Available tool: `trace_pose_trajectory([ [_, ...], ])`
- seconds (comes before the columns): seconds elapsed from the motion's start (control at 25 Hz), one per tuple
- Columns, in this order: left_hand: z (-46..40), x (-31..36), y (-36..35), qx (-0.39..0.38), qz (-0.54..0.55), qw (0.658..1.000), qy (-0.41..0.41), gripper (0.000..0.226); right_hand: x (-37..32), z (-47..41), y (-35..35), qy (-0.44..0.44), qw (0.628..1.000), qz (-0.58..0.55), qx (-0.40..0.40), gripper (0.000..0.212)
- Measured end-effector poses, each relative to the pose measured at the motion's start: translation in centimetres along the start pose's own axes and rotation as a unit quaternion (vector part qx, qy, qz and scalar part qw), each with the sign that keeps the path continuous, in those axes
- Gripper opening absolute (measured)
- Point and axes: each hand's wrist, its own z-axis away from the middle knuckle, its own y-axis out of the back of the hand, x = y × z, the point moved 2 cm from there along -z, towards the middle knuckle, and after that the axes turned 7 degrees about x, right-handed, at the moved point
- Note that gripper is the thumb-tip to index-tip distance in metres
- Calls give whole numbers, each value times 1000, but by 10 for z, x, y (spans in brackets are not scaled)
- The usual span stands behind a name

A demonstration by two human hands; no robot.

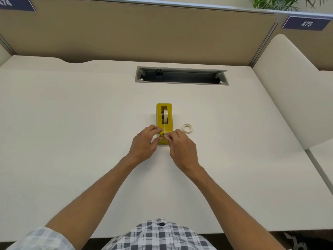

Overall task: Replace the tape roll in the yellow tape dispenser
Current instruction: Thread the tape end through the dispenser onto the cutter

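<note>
Threading step: right hand [182, 147] pinched tape end [164, 131] at yellow dispenser [164, 112] cutter; left hand [144, 141] gripped dispenser alongside. Next: press onto blade.

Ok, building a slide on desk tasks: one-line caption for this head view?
Both hands, left hand and right hand, pull tape over the yellow dispenser's near end; a spare roll lies beside it.

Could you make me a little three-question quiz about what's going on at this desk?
1. True or false: a tape roll sits in the yellow dispenser.
2. The loose roll on the desk lies on which side of the dispenser? A) the person's left B) the person's right
3. What do the left hand and right hand pinch?

Key: 1 true; 2 B; 3 the tape strip at the dispenser's near end.
</note>
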Motion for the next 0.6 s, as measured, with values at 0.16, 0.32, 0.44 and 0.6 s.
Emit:
trace_pose_trajectory([
  [0.16, 0, 0, -1, -3, -4, 1000, 5, 30, 2, 3, -4, 17, 1000, 16, -2, 8],
  [0.32, 0, -1, -1, -4, 1, 1000, 4, 30, 1, 5, -6, 21, 1000, 22, -2, 7],
  [0.44, -1, -1, -1, -4, 1, 1000, 3, 30, 0, 4, -3, 28, 999, 23, 6, 7],
  [0.6, 0, -2, -1, -2, -1, 1000, -2, 28, -1, 1, 2, 35, 999, 22, 20, 5],
])
